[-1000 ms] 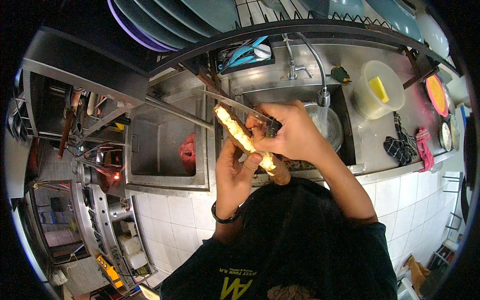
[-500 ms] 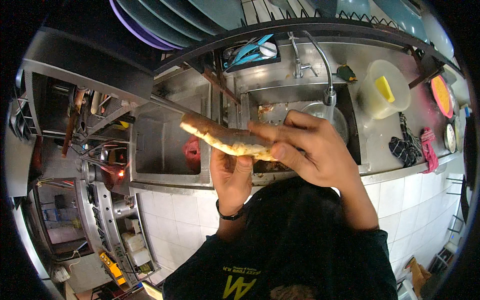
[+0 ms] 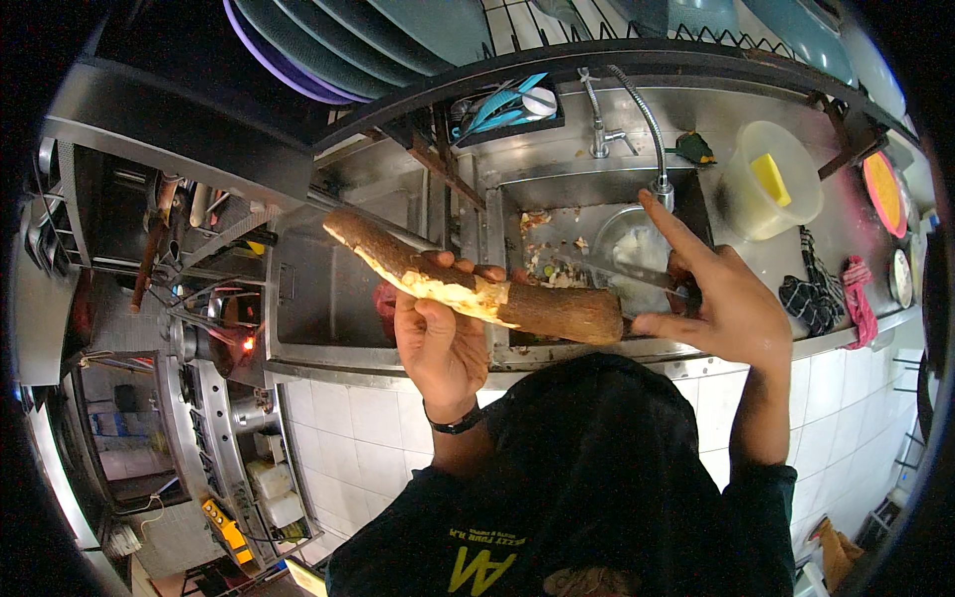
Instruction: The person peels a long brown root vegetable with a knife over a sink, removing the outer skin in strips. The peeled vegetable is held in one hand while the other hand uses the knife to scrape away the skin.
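Note:
A long brown cassava root (image 3: 565,312) lies across my left hand (image 3: 443,333), whose fingers wrap it from behind with the thumb in front. A strip of its bark is off along the left part, baring pale flesh. Just right of the root's thick end, my right hand (image 3: 721,303) grips a knife (image 3: 637,274). Its thin blade points left, above the root and apart from it, over the sink. My right index finger is stretched out, while the thumb and other fingers close around the handle, which is mostly hidden.
Peel scraps (image 3: 537,221) and a clear round bowl (image 3: 637,244) are in the right sink (image 3: 587,179) under the tap (image 3: 600,139). A second sink (image 3: 308,348) lies left, with something red inside. A translucent tub (image 3: 741,209) and cloths (image 3: 811,294) stand right. A dish rack (image 3: 597,50) overhangs the back.
My right hand has moved right, off the root, and the knife blade now shows clearly. The root has turned so that more brown bark faces up, and its thick end is uncovered.

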Demonstrator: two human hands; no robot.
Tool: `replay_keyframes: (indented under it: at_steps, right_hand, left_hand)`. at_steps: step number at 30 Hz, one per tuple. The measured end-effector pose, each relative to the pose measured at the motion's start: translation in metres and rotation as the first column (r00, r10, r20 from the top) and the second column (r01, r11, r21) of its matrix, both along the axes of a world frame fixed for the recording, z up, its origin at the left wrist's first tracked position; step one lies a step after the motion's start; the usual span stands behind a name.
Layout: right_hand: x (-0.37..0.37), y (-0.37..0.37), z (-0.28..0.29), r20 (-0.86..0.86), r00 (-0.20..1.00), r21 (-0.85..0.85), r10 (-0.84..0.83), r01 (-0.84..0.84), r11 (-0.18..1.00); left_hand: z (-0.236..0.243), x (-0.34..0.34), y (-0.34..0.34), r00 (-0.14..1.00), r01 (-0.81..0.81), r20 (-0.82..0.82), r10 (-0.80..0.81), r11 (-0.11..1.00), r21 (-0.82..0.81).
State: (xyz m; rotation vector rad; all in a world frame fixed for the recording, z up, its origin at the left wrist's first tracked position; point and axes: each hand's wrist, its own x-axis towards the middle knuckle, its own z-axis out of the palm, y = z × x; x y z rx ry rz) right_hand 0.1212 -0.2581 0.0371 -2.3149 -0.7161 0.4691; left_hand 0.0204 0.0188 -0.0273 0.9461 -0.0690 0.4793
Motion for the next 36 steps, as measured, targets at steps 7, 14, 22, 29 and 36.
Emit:
replay_keyframes:
  at_steps: [7, 14, 22, 29, 36]
  right_hand:
    - [-0.011, 0.016, 0.014, 0.236, 0.970, 0.181, 0.065, -0.109, 0.977]
    - [-0.007, 0.048, 0.017, 0.461, 0.853, 0.297, 0.244, -0.407, 0.864]
    - [0.007, 0.058, 0.007, 0.612, 0.747, 0.214, 0.261, -0.474, 0.854]
    - [0.001, 0.060, 0.007, 0.674, 0.714, 0.241, 0.191, -0.456, 0.856]
    - [0.003, 0.060, 0.005, 0.653, 0.728, 0.261, 0.207, -0.473, 0.841]
  left_hand:
    - [0.001, 0.009, -0.005, 0.994, 0.111, 0.029, -0.108, 0.978, -0.178]
    - [0.014, 0.010, -0.027, 0.960, 0.241, 0.203, -0.194, 0.940, -0.242]
    - [0.016, 0.001, -0.029, 0.942, 0.323, 0.151, -0.300, 0.933, -0.157]
    - [0.026, -0.008, -0.032, 0.970, 0.238, 0.010, -0.242, 0.945, -0.226]
    - [0.007, -0.004, -0.027, 0.954, 0.296, 0.121, -0.276, 0.931, -0.215]
